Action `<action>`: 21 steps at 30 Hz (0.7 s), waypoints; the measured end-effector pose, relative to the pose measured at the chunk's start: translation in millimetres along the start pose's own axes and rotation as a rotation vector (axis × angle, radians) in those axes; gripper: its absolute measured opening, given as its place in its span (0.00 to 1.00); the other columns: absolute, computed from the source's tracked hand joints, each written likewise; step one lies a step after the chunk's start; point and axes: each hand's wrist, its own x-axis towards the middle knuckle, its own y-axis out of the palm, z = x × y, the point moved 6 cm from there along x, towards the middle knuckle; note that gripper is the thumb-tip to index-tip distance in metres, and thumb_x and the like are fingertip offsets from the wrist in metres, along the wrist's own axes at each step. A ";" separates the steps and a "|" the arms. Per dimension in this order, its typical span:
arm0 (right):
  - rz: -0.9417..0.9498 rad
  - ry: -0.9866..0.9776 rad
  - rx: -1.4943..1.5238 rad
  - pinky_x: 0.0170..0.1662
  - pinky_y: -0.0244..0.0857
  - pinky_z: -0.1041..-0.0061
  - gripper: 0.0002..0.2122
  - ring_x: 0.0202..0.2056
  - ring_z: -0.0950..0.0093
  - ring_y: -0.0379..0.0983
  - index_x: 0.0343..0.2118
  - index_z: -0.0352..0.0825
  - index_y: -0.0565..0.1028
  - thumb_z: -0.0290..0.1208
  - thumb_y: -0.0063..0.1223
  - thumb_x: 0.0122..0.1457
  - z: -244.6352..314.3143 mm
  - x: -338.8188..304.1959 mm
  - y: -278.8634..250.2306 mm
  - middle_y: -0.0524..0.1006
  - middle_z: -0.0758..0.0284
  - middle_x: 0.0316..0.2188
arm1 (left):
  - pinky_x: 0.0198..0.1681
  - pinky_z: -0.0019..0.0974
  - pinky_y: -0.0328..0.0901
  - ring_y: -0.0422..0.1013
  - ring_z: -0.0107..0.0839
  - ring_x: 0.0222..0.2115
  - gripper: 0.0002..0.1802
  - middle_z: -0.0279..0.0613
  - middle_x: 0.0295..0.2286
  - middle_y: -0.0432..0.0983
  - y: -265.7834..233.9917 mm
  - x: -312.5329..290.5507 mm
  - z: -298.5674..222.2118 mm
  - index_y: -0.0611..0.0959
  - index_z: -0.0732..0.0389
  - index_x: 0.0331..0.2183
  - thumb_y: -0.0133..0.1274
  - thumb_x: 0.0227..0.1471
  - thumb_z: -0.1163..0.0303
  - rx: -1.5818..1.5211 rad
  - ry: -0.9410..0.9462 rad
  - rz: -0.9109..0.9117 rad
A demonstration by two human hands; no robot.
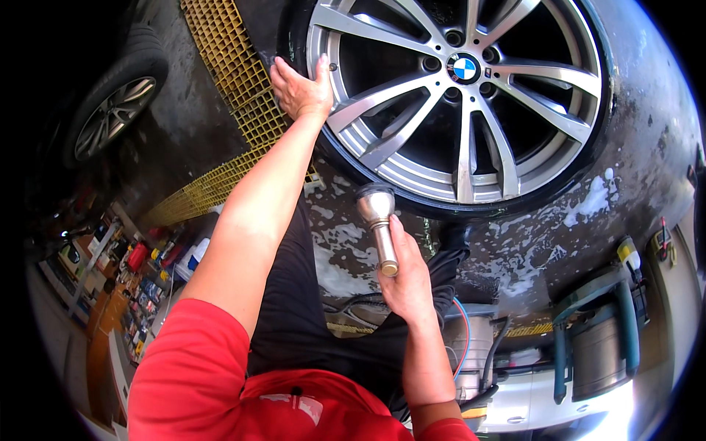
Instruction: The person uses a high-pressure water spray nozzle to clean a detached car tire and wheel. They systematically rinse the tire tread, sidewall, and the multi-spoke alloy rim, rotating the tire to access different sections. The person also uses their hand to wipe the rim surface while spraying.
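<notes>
The right hand (409,285) grips a silver flared-head tool (378,213) pointing ahead to the tyre (465,211) the spread left hand (302,94) touches.

Hands (303,95) apart, left arm (257,198) outstretched, right fingers (399,234) curled

Short-sleeved red shirt (191,360), black trousers (287,294)

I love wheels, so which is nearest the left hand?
The wheel with the blue and white centre cap: the left hand is at its edge. The other wheel is away at far left.
</notes>
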 end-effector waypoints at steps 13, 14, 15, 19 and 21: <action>-0.126 0.038 -0.015 0.53 0.65 0.63 0.35 0.50 0.51 0.70 0.64 0.32 0.57 0.15 0.50 0.49 -4.7 17.0 -22.9 0.71 0.50 0.49 | 0.65 0.53 0.49 0.45 0.53 0.65 0.63 0.58 0.64 0.45 7.6 1.4 12.9 0.49 0.65 0.65 0.61 0.43 0.36 0.039 0.194 0.023; -0.118 0.039 -0.017 0.53 0.66 0.63 0.35 0.50 0.51 0.70 0.64 0.32 0.58 0.15 0.50 0.49 -5.2 17.9 -22.6 0.71 0.50 0.49 | 0.65 0.53 0.49 0.45 0.53 0.65 0.63 0.58 0.64 0.45 7.0 0.7 11.6 0.49 0.65 0.65 0.61 0.43 0.36 0.033 0.168 0.025; -0.109 0.040 -0.019 0.53 0.66 0.63 0.35 0.50 0.51 0.70 0.64 0.32 0.58 0.15 0.50 0.49 -5.6 18.6 -21.9 0.71 0.50 0.49 | 0.65 0.53 0.49 0.46 0.53 0.65 0.63 0.57 0.64 0.46 6.4 0.2 10.0 0.49 0.64 0.65 0.61 0.43 0.36 0.027 0.142 0.028; -0.121 0.019 -0.032 0.52 0.66 0.64 0.35 0.49 0.52 0.71 0.64 0.32 0.58 0.15 0.50 0.48 -6.0 20.3 -18.4 0.72 0.51 0.49 | 0.64 0.53 0.50 0.47 0.49 0.65 0.61 0.52 0.64 0.47 -1.3 0.5 0.4 0.52 0.57 0.65 0.62 0.42 0.36 -0.047 -0.033 0.064; -0.124 0.037 -0.025 0.52 0.66 0.65 0.36 0.48 0.54 0.73 0.64 0.33 0.60 0.15 0.51 0.47 -6.1 21.5 -17.3 0.73 0.52 0.47 | 0.63 0.53 0.51 0.47 0.49 0.65 0.60 0.51 0.64 0.47 0.1 0.9 1.5 0.53 0.56 0.65 0.62 0.41 0.36 -0.031 -0.032 0.039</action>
